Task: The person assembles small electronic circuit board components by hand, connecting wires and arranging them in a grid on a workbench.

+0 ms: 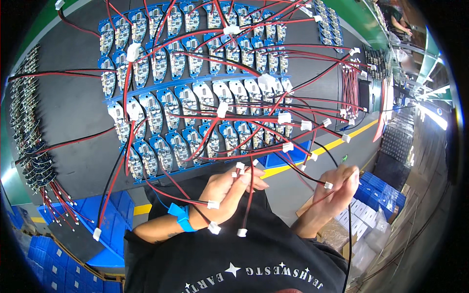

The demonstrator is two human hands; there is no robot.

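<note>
A large panel of blue circuit boards (173, 61) lies on the dark bench, with many red-and-black wire leads fanned across it. My left hand (229, 190), wearing a blue wrist strap (181, 218), is at the panel's near edge, thumb and fingers pinched around small white connectors (239, 168). Leads with white plugs (213, 204) hang across and beside that hand. To the right, clear of the panel, my right hand (337, 188) is closed. A black cord (349, 244) runs down beside it, and a white plug lies against its fingers. What those fingers grip is hidden.
Stacked board strips (25, 112) with dangling leads stand at the left bench end. Farther right lie a bundle of red leads (350, 88) and another small board panel (329, 27). Blue boxes (383, 195) and white cartons (359, 215) sit on the floor; another person's arm (401, 25) shows far right.
</note>
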